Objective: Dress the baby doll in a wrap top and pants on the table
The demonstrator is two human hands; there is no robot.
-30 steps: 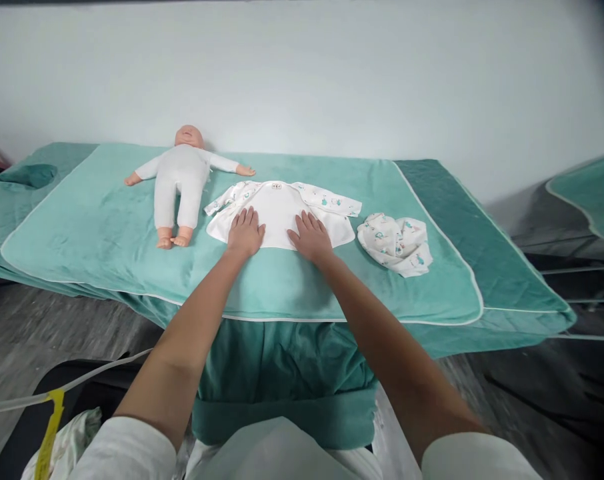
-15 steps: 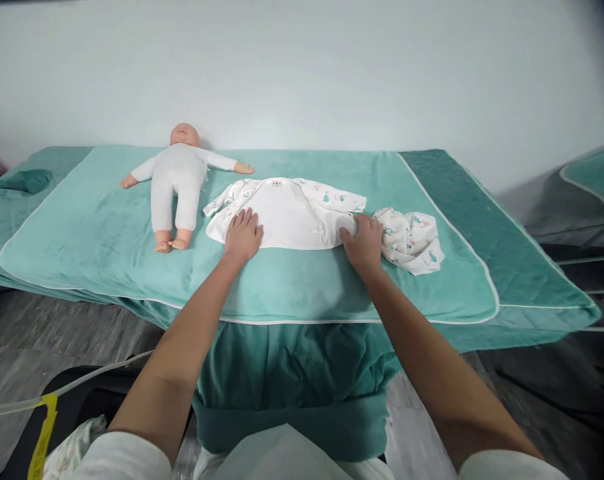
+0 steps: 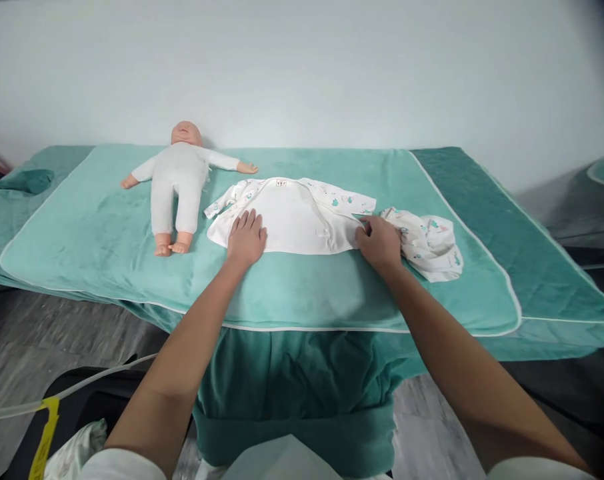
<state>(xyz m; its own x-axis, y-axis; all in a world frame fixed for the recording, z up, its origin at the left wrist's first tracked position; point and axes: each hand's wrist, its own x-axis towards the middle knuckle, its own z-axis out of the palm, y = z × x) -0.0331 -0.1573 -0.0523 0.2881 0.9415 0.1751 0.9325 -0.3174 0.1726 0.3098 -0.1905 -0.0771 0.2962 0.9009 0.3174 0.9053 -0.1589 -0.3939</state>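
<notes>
A white baby shirt (image 3: 292, 217) with small printed figures on its sleeves lies spread open on the green bed cover, its inside facing up. My left hand (image 3: 247, 239) rests flat on the shirt's left part, fingers stretched. At the right edge of the shirt, my right hand (image 3: 382, 243) has its thumb and fingers drawn together, pinching the fabric there. Just beyond it lies a crumpled printed cloth (image 3: 432, 247), partly hidden by that hand. A baby doll (image 3: 179, 180) in a white suit lies on its back to the left, arms spread.
The bed's green cover (image 3: 302, 300) has a white-piped front edge, with darker green fabric hanging below. A white wall (image 3: 302, 73) stands behind. At lower left are a pale tube (image 3: 97, 373), a yellow strap (image 3: 46, 433) and another printed cloth (image 3: 79, 453).
My right hand has closed its fingers at the shirt's right edge, which lies slightly further right. The view has shifted a little. My left hand remains flat on the shirt.
</notes>
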